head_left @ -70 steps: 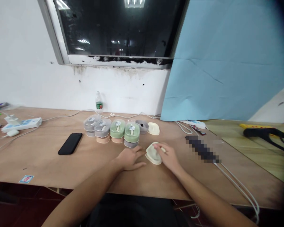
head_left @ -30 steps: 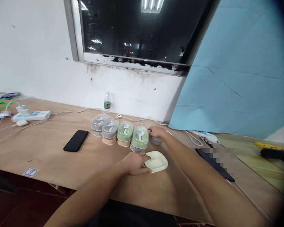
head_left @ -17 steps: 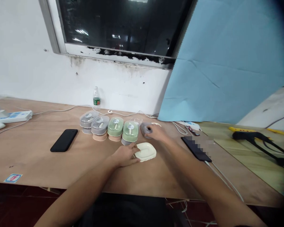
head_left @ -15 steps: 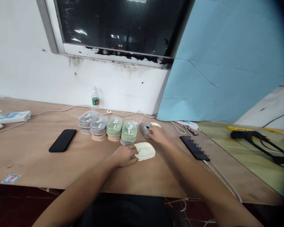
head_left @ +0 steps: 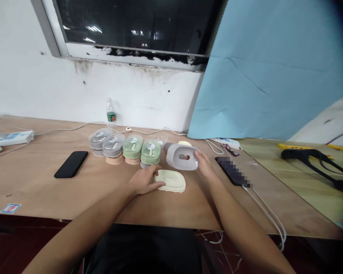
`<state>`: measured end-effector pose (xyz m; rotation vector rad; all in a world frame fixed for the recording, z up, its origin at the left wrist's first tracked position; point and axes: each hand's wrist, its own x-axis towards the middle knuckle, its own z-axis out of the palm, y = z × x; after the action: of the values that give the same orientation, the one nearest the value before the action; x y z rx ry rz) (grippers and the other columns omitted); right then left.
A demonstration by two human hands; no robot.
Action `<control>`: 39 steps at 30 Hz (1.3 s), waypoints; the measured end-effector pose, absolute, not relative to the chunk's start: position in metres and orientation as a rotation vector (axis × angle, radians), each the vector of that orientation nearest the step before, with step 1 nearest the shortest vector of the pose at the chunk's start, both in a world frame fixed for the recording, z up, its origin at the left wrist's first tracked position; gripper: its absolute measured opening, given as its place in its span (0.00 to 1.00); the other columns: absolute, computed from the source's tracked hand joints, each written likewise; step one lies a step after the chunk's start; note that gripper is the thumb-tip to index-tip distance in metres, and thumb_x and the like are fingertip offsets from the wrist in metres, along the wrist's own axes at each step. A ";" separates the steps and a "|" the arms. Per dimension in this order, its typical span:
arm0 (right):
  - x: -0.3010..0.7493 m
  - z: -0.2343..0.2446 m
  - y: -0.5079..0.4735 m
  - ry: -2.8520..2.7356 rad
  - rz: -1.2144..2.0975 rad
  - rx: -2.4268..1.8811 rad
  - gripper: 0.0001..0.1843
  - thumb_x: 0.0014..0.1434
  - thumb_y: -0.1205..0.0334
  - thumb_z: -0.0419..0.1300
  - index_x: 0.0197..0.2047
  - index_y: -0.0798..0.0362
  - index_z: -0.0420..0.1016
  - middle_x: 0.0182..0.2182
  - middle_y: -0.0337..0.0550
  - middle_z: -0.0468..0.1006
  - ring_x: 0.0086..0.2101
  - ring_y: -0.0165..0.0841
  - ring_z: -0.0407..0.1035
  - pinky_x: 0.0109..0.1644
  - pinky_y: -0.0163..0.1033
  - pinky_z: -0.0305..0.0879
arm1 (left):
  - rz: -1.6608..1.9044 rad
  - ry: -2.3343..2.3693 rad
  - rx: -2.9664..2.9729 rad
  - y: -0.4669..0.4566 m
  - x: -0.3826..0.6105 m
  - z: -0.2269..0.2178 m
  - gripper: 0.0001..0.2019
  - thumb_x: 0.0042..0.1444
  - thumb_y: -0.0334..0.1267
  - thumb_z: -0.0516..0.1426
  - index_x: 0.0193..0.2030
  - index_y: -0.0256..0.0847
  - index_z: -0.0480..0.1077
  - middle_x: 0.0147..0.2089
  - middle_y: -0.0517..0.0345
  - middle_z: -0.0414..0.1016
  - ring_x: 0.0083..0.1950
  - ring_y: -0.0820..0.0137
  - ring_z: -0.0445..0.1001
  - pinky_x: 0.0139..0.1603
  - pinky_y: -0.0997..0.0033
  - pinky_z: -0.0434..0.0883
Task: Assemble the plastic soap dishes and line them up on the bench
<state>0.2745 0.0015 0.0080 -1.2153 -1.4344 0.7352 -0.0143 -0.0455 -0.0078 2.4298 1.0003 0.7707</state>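
My right hand [head_left: 205, 165] grips the right end of a grey soap box body [head_left: 175, 158]. That piece is tilted above the table, its hollow facing me and a slot showing in its floor. Flat on the table lies a cream oval tray [head_left: 171, 182] with a raised rim. My left hand [head_left: 145, 180] is at the tray's left end, thumb and fingers apart along its edge. Several stacked soap boxes stand behind my left hand, among them a green one [head_left: 151, 154] and a grey one [head_left: 113, 146] with clear lids.
A black phone [head_left: 71, 164] lies on the left, and another phone [head_left: 231, 171] with a cable lies right. A plastic bottle [head_left: 111, 112] stands by the wall. A power strip [head_left: 17, 137] sits far left. Another cream piece [head_left: 185, 143] is behind the held grey one.
My right hand has lifted the grey piece off the table and tilted it, bringing it nearer. My left hand's fingers have spread at the cream tray's end. The view has shifted slightly.
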 end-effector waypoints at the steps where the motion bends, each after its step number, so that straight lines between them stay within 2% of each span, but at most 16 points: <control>1: 0.273 0.011 -0.001 -1.499 0.783 -1.256 0.24 0.58 0.38 0.51 0.38 0.52 0.70 0.29 0.41 0.74 0.30 0.35 0.68 0.33 0.38 0.63 | 0.805 1.027 2.388 -0.046 -0.014 -0.008 0.32 0.58 0.55 0.54 0.63 0.41 0.52 0.44 0.53 0.73 0.40 0.64 0.74 0.39 0.66 0.69; 4: 0.267 0.022 -0.010 -1.767 0.792 -1.406 0.28 0.58 0.36 0.51 0.31 0.55 0.71 0.24 0.40 0.73 0.27 0.34 0.67 0.30 0.36 0.60 | 0.836 1.035 2.363 -0.047 -0.013 -0.009 0.41 0.58 0.54 0.54 0.69 0.41 0.37 0.43 0.54 0.73 0.37 0.66 0.74 0.36 0.67 0.69; 7: 0.263 0.027 -0.017 -1.955 0.759 -1.496 0.31 0.59 0.36 0.48 0.23 0.55 0.68 0.20 0.39 0.71 0.24 0.32 0.66 0.28 0.35 0.56 | 0.794 1.050 2.385 -0.047 -0.012 -0.008 0.43 0.58 0.53 0.54 0.70 0.42 0.33 0.43 0.55 0.74 0.36 0.66 0.75 0.34 0.68 0.69; 9: 0.263 0.027 -0.020 -2.027 0.836 -1.541 0.31 0.59 0.37 0.47 0.22 0.55 0.67 0.17 0.39 0.71 0.21 0.30 0.65 0.26 0.34 0.56 | 0.787 1.099 2.379 -0.047 -0.012 -0.006 0.41 0.58 0.53 0.54 0.70 0.42 0.36 0.42 0.56 0.75 0.35 0.66 0.75 0.34 0.69 0.68; 13: 0.263 0.028 -0.023 -2.097 1.075 -1.638 0.26 0.58 0.39 0.51 0.26 0.54 0.68 0.15 0.37 0.71 0.14 0.27 0.60 0.18 0.32 0.51 | 0.777 1.156 2.397 -0.047 -0.014 -0.003 0.30 0.59 0.54 0.52 0.63 0.40 0.54 0.38 0.58 0.76 0.36 0.67 0.75 0.35 0.69 0.69; 17: 0.263 0.026 -0.023 -2.119 1.095 -1.606 0.25 0.57 0.40 0.54 0.24 0.55 0.70 0.15 0.37 0.70 0.14 0.26 0.60 0.15 0.30 0.49 | 0.649 1.187 2.457 -0.046 -0.013 -0.003 0.24 0.61 0.54 0.50 0.57 0.39 0.62 0.35 0.58 0.76 0.36 0.66 0.75 0.37 0.68 0.69; 19: 0.264 0.024 -0.022 -2.139 1.111 -1.567 0.24 0.57 0.42 0.54 0.28 0.55 0.73 0.16 0.37 0.70 0.14 0.25 0.60 0.15 0.30 0.50 | 0.571 1.171 2.490 -0.046 -0.011 -0.003 0.24 0.62 0.54 0.48 0.56 0.40 0.63 0.36 0.57 0.77 0.37 0.66 0.75 0.38 0.68 0.69; 21: 0.267 0.021 -0.021 -2.145 1.163 -1.566 0.21 0.56 0.44 0.57 0.38 0.55 0.75 0.17 0.36 0.71 0.13 0.26 0.60 0.13 0.30 0.50 | 0.517 1.106 2.530 -0.046 -0.009 -0.002 0.24 0.63 0.54 0.46 0.58 0.41 0.64 0.41 0.54 0.77 0.41 0.65 0.75 0.41 0.67 0.69; 23: 0.271 0.019 -0.019 -2.114 1.203 -1.613 0.25 0.54 0.46 0.60 0.49 0.54 0.72 0.17 0.35 0.72 0.13 0.26 0.61 0.13 0.30 0.51 | 0.486 1.032 2.571 -0.046 -0.009 -0.001 0.26 0.63 0.55 0.46 0.60 0.41 0.62 0.47 0.52 0.75 0.45 0.63 0.75 0.44 0.66 0.69; 25: 0.275 0.018 -0.019 -2.090 1.236 -1.650 0.30 0.52 0.46 0.62 0.54 0.55 0.69 0.18 0.36 0.72 0.13 0.27 0.62 0.13 0.30 0.52 | 0.470 0.996 2.604 -0.046 -0.009 -0.001 0.29 0.61 0.58 0.47 0.63 0.41 0.60 0.51 0.49 0.73 0.48 0.61 0.74 0.46 0.64 0.69; 32: 0.279 0.013 -0.013 -2.182 1.228 -1.557 0.36 0.47 0.45 0.67 0.54 0.58 0.69 0.23 0.37 0.73 0.19 0.27 0.64 0.18 0.30 0.56 | 0.405 1.024 2.673 -0.046 -0.011 -0.003 0.33 0.56 0.63 0.49 0.62 0.45 0.62 0.51 0.49 0.71 0.45 0.59 0.74 0.44 0.62 0.71; 35: 0.274 0.019 0.000 -2.247 0.925 -1.551 0.33 0.47 0.45 0.66 0.52 0.57 0.72 0.26 0.39 0.75 0.24 0.30 0.67 0.26 0.33 0.61 | 0.405 1.013 2.684 -0.045 -0.011 -0.004 0.33 0.56 0.64 0.49 0.62 0.46 0.62 0.50 0.49 0.71 0.45 0.59 0.74 0.44 0.62 0.71; 39: 0.249 0.036 0.033 -2.255 0.354 -1.474 0.20 0.60 0.53 0.56 0.53 0.52 0.73 0.38 0.45 0.79 0.36 0.36 0.71 0.41 0.38 0.64 | 0.416 1.020 2.690 -0.043 -0.011 -0.005 0.33 0.56 0.63 0.50 0.62 0.45 0.61 0.52 0.49 0.70 0.47 0.59 0.74 0.45 0.62 0.71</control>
<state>0.2488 0.0330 0.0359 -1.4741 -2.2547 0.3536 -0.0110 -0.0434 -0.0048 2.6903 1.0199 0.4164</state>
